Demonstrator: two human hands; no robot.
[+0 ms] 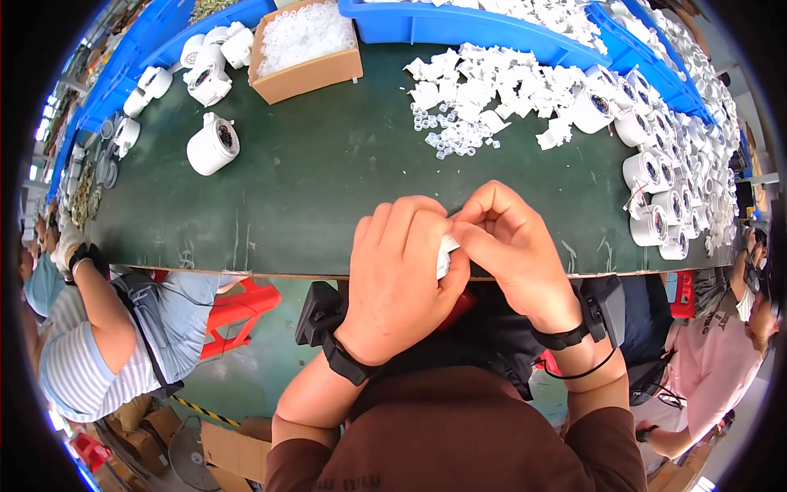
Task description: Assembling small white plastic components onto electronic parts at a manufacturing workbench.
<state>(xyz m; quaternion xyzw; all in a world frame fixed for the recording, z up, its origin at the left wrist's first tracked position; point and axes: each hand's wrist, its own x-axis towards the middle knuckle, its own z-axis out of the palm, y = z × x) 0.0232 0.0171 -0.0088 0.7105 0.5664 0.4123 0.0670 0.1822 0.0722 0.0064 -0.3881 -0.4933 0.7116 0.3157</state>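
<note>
My left hand (400,266) is closed around a small white plastic part (444,257), most of it hidden by the palm and fingers. Beside it, my right hand (515,250) brings thumb and forefinger together in a pinch at the top of the part. Whatever sits between those right fingertips is too small and covered to make out. Both hands are over the near edge of the dark green table (320,180). Beyond them lie a pile of small clear plastic rings (456,135) and a heap of flat white plastic pieces (500,82).
A cardboard box (307,72) of translucent pieces stands at the back. One white cylindrical housing (213,146) sits left; several more housings (648,174) crowd the right. Blue bins (467,29) line the far edge. Co-workers sit left (98,344) and right (705,361), near a red stool (238,316).
</note>
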